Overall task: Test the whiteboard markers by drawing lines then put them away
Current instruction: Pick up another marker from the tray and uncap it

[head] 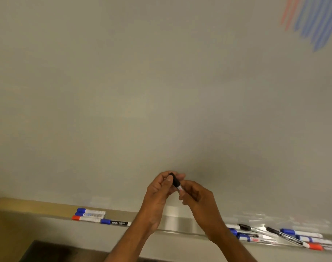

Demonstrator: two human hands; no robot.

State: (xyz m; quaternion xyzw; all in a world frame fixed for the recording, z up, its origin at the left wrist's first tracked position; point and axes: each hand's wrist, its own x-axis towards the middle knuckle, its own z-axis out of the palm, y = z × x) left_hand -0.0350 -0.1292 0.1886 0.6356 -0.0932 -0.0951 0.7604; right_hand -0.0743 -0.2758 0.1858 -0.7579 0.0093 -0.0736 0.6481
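Black-capped marker held between both hands, low before the whiteboard.
The left hand pinches the glossy black cap; the right hand curls its fingers round the slim pale barrel (cap coming off or going on, I cannot tell). Red and blue streaks at the board's upper right suggest several tests are done; no black line shows. Four smooth cylindrical markers lie on the left ledge, and a loose jumble waits on the brushed-metal tray.
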